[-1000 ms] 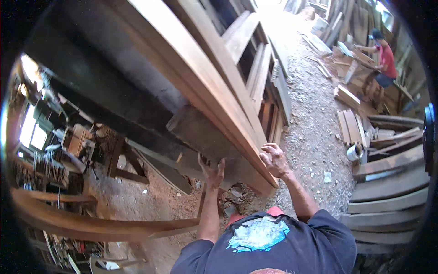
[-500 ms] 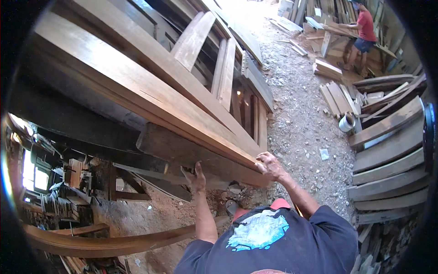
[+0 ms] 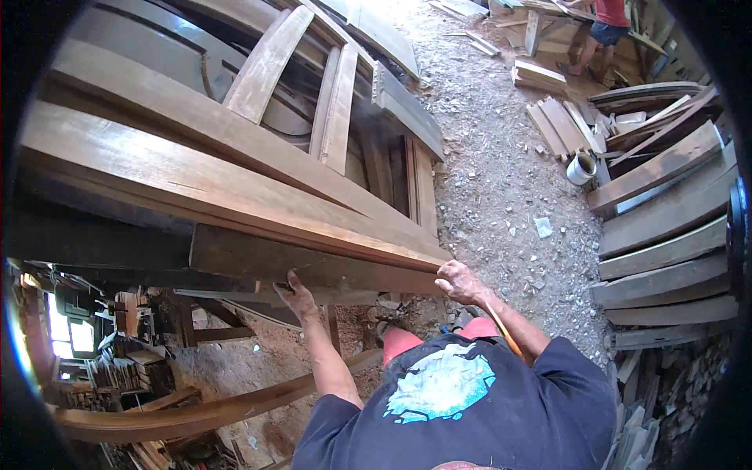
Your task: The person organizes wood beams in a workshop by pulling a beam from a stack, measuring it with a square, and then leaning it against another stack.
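Note:
A long, smooth brown wooden rail (image 3: 188, 174) with a moulded edge slants from the upper left down to my right hand (image 3: 464, 283). That hand is closed over the rail's near right end, with the fingers curled at its corner. Below the rail a darker, rougher board (image 3: 258, 252) runs alongside. By the board's lower edge is my left hand (image 3: 298, 299), its thumb and fingers apart; whether it touches the board I cannot tell. Just behind the rail lies a wooden frame (image 3: 196, 135) with crosspieces (image 3: 338, 110).
A gravelly floor (image 3: 501, 196) stretches ahead on the right. Curved planks (image 3: 666, 235) are stacked along the right side, near a white bucket (image 3: 581, 168). A co-worker (image 3: 603, 35) stands far right by timber. A curved beam (image 3: 211, 419) crosses the lower left.
The view has shifted, so the rail, frame and floor sit further left and higher. My left hand appears further left along the dark board; my right hand stays at the rail's end.

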Motion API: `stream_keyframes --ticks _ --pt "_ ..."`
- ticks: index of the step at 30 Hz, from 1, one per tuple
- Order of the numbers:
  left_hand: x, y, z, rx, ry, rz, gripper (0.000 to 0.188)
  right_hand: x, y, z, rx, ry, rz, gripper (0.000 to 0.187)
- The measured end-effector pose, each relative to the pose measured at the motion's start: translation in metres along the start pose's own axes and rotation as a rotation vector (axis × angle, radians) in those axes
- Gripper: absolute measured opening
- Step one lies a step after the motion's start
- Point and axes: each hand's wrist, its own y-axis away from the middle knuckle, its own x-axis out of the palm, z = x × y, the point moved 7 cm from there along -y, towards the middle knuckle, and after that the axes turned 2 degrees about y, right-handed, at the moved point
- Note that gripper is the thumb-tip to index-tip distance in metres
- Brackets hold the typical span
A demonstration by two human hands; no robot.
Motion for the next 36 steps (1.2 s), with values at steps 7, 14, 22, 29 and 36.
stream_keyframes --ticks 7,14,22,29,36 --pt "0.012 -0.002 -0.005 0.073 -0.027 0.051 0.077 0.022 0.023 -0.115 0.166 0.126 0.033 0.035" --pt "-0.004 0.004 -0.004 -0.014 -0.019 -0.031 0.072 0.053 0.064 -0.208 0.524 0.163 0.132 0.045" --pt "-0.001 0.029 0.042 0.134 -0.225 0.120 0.068 0.092 0.112 -0.243 0.808 0.013 0.252 0.060" --pt "0.007 0.171 0.204 -0.667 -0.435 0.579 0.056 0.054 0.069 -0.229 0.780 -0.164 0.272 0.052" --pt "0.086 0.297 0.251 -0.906 -0.306 1.143 0.047 -0.015 0.013 -0.302 0.735 -0.194 0.090 0.047"
